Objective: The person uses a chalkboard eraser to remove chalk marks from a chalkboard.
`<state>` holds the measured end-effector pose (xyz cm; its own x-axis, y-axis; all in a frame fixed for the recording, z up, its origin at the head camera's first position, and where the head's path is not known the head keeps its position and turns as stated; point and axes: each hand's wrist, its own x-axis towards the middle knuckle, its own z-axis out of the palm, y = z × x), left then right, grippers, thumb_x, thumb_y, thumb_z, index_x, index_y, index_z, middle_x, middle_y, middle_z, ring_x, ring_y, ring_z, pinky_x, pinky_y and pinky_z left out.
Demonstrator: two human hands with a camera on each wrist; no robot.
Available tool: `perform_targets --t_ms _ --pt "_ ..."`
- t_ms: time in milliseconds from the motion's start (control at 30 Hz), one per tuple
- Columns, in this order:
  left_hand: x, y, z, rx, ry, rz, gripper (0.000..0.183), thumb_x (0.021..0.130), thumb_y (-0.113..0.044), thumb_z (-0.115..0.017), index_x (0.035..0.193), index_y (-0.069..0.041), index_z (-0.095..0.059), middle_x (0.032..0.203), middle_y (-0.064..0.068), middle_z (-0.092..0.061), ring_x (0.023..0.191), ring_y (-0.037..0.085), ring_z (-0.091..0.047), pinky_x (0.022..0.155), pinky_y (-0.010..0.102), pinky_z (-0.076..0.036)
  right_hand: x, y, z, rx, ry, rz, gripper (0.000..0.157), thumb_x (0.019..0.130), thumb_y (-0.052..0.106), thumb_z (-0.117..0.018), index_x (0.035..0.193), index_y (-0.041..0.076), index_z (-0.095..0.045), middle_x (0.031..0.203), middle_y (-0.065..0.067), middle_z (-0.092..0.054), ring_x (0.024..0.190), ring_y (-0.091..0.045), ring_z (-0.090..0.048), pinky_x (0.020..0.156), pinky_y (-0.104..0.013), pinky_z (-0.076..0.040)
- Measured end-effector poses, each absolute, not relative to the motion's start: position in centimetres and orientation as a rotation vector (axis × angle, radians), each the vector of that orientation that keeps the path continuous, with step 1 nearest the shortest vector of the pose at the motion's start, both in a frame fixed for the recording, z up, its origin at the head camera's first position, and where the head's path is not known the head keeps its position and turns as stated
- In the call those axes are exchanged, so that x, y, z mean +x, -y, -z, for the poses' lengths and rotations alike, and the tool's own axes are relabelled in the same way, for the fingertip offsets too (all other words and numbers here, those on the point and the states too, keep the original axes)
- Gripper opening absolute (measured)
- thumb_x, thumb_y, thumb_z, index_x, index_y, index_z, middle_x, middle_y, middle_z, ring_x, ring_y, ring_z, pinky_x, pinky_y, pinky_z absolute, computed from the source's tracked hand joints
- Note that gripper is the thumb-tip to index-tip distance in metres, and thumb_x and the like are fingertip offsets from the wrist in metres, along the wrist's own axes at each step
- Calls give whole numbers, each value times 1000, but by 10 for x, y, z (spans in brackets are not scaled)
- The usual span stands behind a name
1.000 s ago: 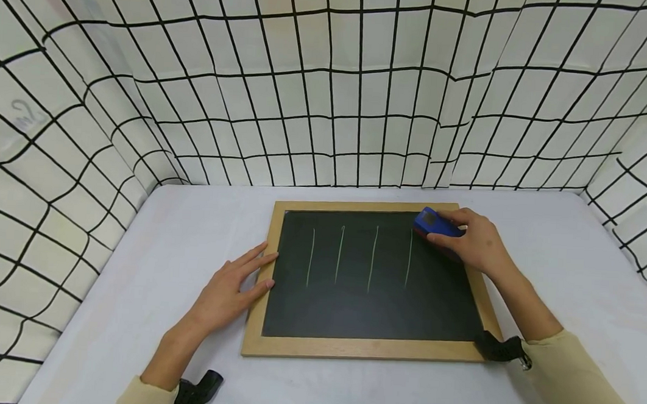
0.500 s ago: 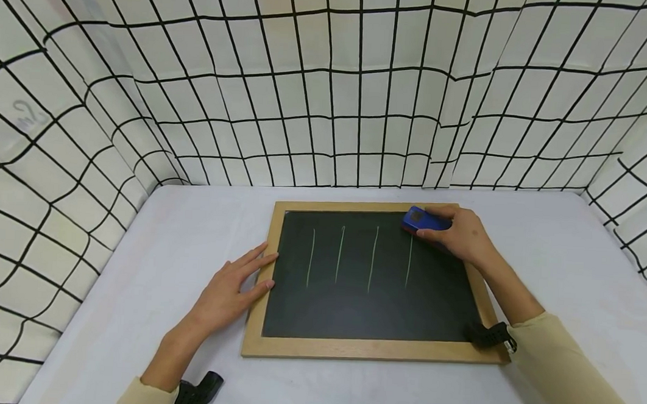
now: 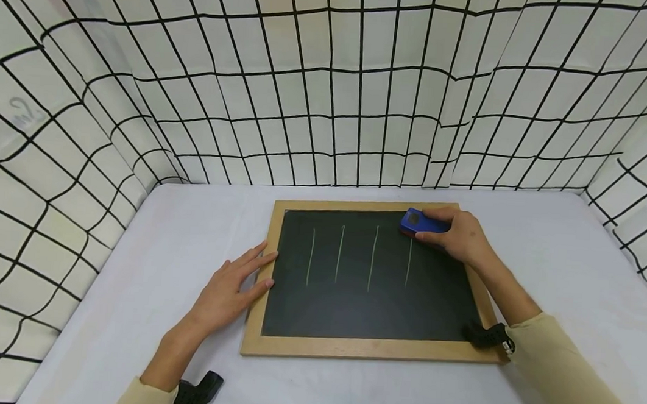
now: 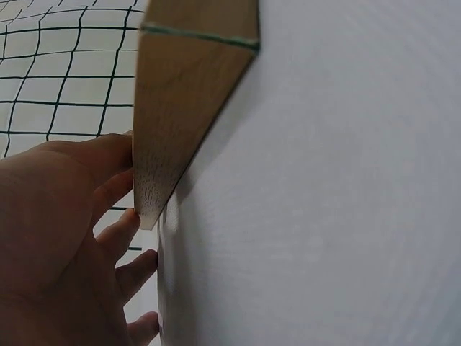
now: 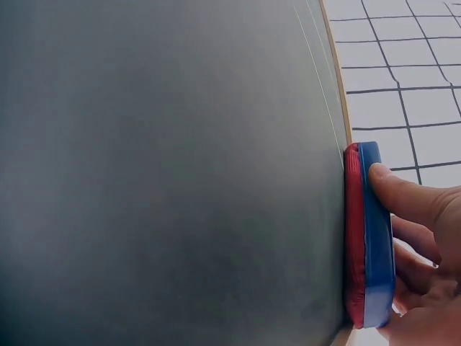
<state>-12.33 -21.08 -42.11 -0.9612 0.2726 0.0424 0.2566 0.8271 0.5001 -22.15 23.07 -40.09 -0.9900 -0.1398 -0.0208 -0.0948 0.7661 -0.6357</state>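
Observation:
A chalkboard [image 3: 372,314] with a light wooden frame lies on the white table, bearing several thin upright chalk lines. Near its upper right, my right hand [image 3: 461,237] grips a blue chalkboard eraser [image 3: 418,221] between thumb and fingers. In the right wrist view the eraser [image 5: 376,238] shows a red pad [image 5: 354,238] against the dark surface. It covers the top end of the rightmost line. My left hand [image 3: 228,294] lies spread, its fingertips resting on the left side of the frame. The left wrist view shows those fingers [image 4: 115,234] beside the frame's wooden edge [image 4: 180,94].
A white cloth [image 3: 207,220] covers the table. White walls with a black wire-like grid [image 3: 329,92] rise behind and on both sides. A black wrist mount [image 3: 199,389] sits at the left cuff, another wrist mount [image 3: 486,335] over the board's lower right corner.
My right hand has moved the eraser left along the board's top, onto the upper end of the rightmost line, slowing in the last half second. The left hand has stayed in place.

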Motion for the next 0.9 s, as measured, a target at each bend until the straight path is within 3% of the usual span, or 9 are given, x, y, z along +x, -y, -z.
perform_targets --t_ms 600,900 --pt "-122 210 416 412 -2961 -798 58 103 -39 -65 156 -22 -51 172 6 -33 158 38 -34 125 73 -17 -195 -225 399 -328 -2817 956 62 93 31 -80 148 10 -59 156 -22 -52 141 -47 -49 111 -62 -45" --pt "-123 210 419 399 -2948 -815 58 103 -37 -66 156 -22 -50 172 6 -33 159 38 -32 125 73 -16 -169 -222 395 -421 -2790 904 62 87 36 -86 142 13 -66 141 -15 -66 124 -37 -62 98 -53 -55"
